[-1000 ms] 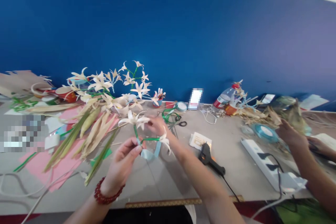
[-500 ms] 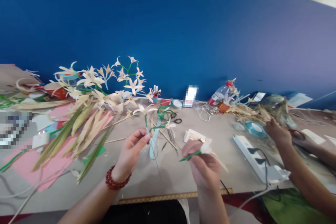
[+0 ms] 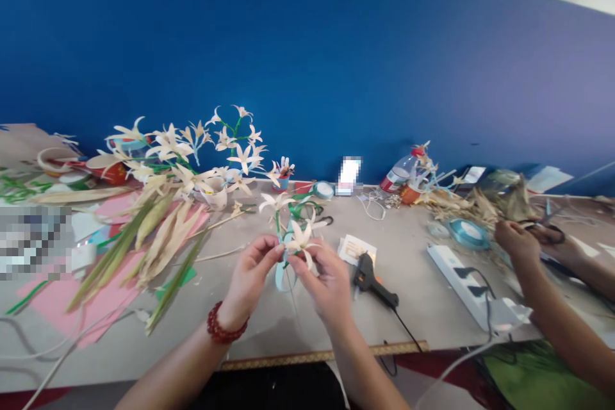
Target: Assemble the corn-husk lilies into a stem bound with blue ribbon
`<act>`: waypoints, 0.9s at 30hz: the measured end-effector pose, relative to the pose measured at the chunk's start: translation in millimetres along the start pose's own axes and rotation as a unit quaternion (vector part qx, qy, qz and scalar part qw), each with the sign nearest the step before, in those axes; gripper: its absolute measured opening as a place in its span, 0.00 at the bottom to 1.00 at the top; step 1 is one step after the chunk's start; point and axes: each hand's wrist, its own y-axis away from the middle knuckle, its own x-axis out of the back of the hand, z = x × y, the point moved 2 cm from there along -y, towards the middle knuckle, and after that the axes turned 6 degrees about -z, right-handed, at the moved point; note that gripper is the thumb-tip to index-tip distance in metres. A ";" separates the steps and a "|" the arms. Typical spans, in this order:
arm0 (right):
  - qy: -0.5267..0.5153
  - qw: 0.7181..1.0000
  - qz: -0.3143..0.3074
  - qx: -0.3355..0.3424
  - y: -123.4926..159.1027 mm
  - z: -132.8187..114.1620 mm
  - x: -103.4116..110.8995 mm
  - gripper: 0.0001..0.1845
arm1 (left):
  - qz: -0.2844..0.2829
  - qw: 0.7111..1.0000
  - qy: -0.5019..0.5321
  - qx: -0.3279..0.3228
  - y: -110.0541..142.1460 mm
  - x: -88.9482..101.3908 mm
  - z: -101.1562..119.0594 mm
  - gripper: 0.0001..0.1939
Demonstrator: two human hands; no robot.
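My left hand [image 3: 250, 277], with a red bead bracelet at its wrist, pinches a green-wrapped flower stem [image 3: 278, 225]. A cream artificial flower [image 3: 276, 203] tops this stem. In the fingers of my right hand [image 3: 327, 280] is another cream flower [image 3: 302, 239], held up against the stem. My fingertips nearly meet, and they hide where the stems join. Light blue ribbon [image 3: 280, 280] and a thin wire hang just behind and below the hands. To the right of my right hand, a black glue gun [image 3: 371, 278] lies by a small white box [image 3: 353, 246].
Cream flowers in cups [image 3: 211, 191] stand at the back left, with dried husks [image 3: 166, 240] and pink paper [image 3: 103, 298] before them. A white power strip [image 3: 461, 288] lies at right. Beyond it, a co-worker's hands [image 3: 521, 243] hold scissors [image 3: 548, 230] near dry husks.
My right hand has moved left with its flower, up to the stem in my left hand. This uncovers the glue gun. The co-worker's hands have drawn closer together.
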 end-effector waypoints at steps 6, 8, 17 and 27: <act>0.034 0.999 -0.009 0.019 0.6 4.4 -3.7 0.05 | -0.011 1.000 -0.012 -0.001 -0.2 -2.1 -3.5 0.07; 0.039 0.999 -0.003 0.037 2.7 6.6 -6.3 0.06 | -0.022 1.000 -0.011 -0.001 1.0 -3.6 -3.9 0.08; 0.061 0.997 0.022 0.042 0.0 13.2 -9.9 0.07 | -0.035 0.995 0.078 0.053 3.0 -7.0 0.6 0.11; 0.083 0.995 0.011 0.046 -0.4 13.0 -10.1 0.08 | -0.033 0.997 0.061 0.042 7.0 -4.3 2.5 0.09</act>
